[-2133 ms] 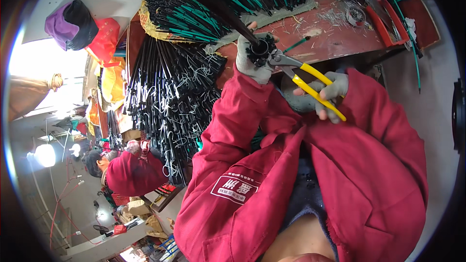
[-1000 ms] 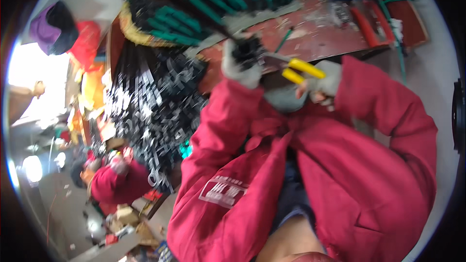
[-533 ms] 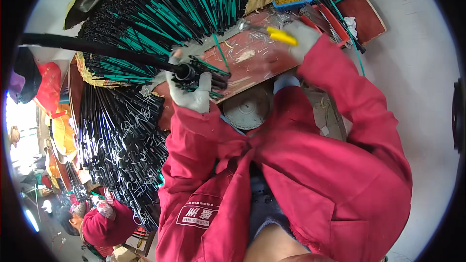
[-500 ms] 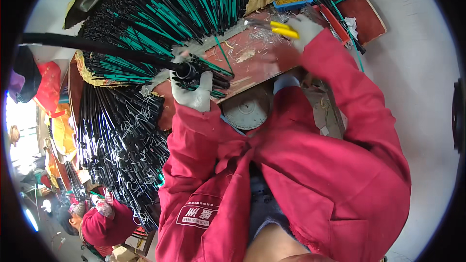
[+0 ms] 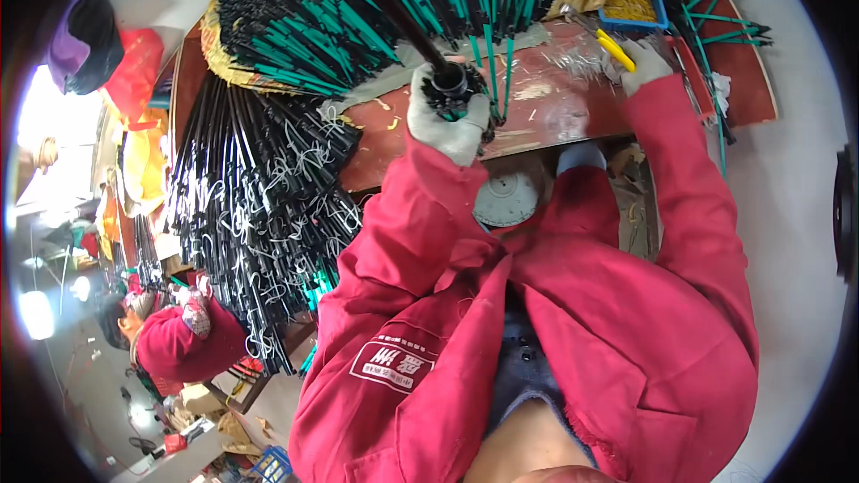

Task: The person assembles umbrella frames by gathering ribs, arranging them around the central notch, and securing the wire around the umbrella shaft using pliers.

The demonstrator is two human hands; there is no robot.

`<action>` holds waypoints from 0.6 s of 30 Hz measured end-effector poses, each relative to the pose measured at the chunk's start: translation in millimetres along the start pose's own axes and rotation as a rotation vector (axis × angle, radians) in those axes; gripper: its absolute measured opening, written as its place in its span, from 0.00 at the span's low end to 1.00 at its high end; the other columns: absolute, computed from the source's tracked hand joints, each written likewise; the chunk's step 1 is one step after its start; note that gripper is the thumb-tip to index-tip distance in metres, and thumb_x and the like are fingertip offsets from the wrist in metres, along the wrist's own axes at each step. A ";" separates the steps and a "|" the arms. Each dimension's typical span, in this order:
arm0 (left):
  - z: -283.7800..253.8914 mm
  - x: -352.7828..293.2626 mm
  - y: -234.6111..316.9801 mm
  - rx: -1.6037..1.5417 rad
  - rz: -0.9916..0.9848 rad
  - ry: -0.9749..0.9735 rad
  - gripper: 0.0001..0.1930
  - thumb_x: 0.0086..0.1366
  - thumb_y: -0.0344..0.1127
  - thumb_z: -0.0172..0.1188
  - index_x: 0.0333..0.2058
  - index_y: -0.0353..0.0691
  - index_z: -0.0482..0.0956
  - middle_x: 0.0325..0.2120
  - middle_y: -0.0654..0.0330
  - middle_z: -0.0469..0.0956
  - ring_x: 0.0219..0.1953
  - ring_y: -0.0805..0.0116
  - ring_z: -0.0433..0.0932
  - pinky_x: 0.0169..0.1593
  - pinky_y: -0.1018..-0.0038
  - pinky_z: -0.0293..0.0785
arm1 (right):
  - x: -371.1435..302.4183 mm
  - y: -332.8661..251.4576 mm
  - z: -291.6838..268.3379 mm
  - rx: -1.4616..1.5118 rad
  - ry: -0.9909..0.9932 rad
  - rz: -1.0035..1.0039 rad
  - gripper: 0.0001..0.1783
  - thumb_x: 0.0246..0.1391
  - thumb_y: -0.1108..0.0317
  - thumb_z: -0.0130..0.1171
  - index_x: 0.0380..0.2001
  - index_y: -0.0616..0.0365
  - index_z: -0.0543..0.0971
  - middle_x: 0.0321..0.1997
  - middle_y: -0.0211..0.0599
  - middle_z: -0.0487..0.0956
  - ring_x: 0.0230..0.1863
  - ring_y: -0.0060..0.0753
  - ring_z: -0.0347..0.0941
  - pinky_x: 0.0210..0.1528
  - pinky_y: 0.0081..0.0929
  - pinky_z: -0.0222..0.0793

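My left hand (image 5: 447,136), in a white glove, wraps round the ribbed end of a black umbrella frame (image 5: 407,22) above the table. Its long shaft points up and away to the far edge of the view. In my gloved right hand (image 5: 646,70) is a pair of pliers with yellow handles (image 5: 616,50); their metal jaws point toward the far side, near a blue tray (image 5: 660,11). Behind my left hand lies a big heap of black and green ribs (image 5: 322,36). One green rib (image 5: 508,80) sticks out over the table beside that hand.
Metal bits (image 5: 573,63) litter the reddish tabletop (image 5: 537,112). Yellow pieces fill the blue tray, with a red tray (image 5: 687,76) nearer. To the left hang several black frames with white strings (image 5: 259,197). A co-worker (image 5: 192,340) sits at lower left. A round metal disc (image 5: 506,199) is below the table edge.
The whole view has shifted. The umbrella frame's shaft has swung from pointing left to pointing away, and my left hand has moved right and farther off. The pliers have tilted, jaws now pointing away.
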State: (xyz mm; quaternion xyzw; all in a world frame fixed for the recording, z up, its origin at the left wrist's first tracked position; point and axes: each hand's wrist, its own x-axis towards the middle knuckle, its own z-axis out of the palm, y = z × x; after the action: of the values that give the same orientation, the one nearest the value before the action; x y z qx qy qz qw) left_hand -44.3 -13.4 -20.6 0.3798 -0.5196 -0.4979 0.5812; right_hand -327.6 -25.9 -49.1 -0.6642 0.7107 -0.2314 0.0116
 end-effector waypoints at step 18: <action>-0.3 -5.8 -11.4 -0.213 0.021 -0.022 0.22 0.49 0.13 0.50 0.42 0.41 0.59 0.36 0.56 0.67 0.40 0.65 0.71 0.44 0.71 0.71 | -49.6 -182.9 4.1 1.225 -0.064 0.152 0.08 0.46 0.71 0.58 0.33 0.58 0.75 0.25 0.32 0.74 0.24 0.21 0.68 0.26 0.18 0.65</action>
State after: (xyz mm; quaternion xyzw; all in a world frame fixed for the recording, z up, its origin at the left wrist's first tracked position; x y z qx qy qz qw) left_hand -45.9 -10.2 -32.8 0.3049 -0.4743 -0.5482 0.6177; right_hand -148.7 18.0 -4.2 -0.4910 0.4932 -0.5760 0.4289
